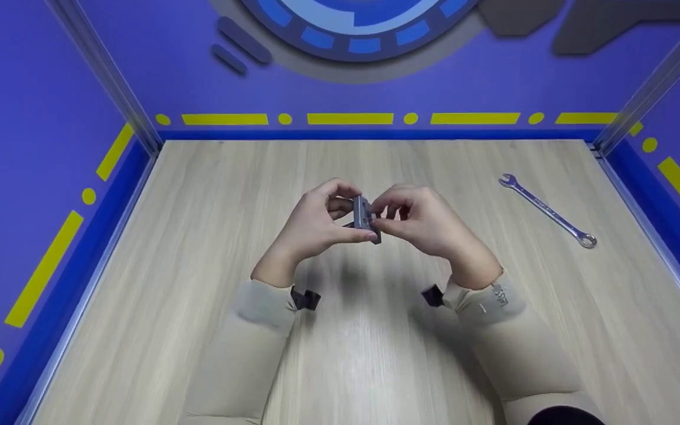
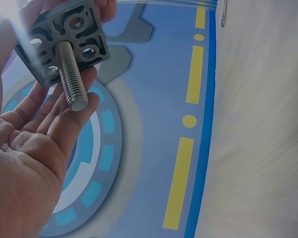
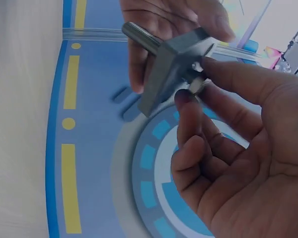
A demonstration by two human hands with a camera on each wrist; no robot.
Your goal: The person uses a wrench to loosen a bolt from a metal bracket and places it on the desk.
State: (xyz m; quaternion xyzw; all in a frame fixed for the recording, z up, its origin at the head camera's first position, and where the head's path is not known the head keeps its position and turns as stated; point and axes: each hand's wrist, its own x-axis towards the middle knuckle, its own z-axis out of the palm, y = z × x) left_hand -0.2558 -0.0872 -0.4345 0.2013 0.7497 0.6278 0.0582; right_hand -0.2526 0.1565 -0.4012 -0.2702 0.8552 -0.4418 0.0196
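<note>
My left hand (image 1: pixel 319 221) grips a square grey plate (image 1: pixel 361 212) by its edges, thumb on the near side and fingers on the far side. The plate is held above the table, tilted on edge. In the left wrist view, a threaded bolt (image 2: pixel 70 77) juts from the middle of the plate, with round holes near the corners. From the other side, my right hand (image 1: pixel 425 221) pinches the bolt's small metal end (image 3: pixel 196 85) between thumb and fingertips, against the plate's opposite face. The fingers partly hide that end, and I cannot tell whether it is a head or a nut.
A combination wrench (image 1: pixel 546 211) lies diagonally on the wooden table (image 1: pixel 216 236), to the right of my hands. Blue panels (image 1: pixel 340 97) with yellow markings stand along the table's back and sides, joined by metal corner posts (image 1: pixel 110 77).
</note>
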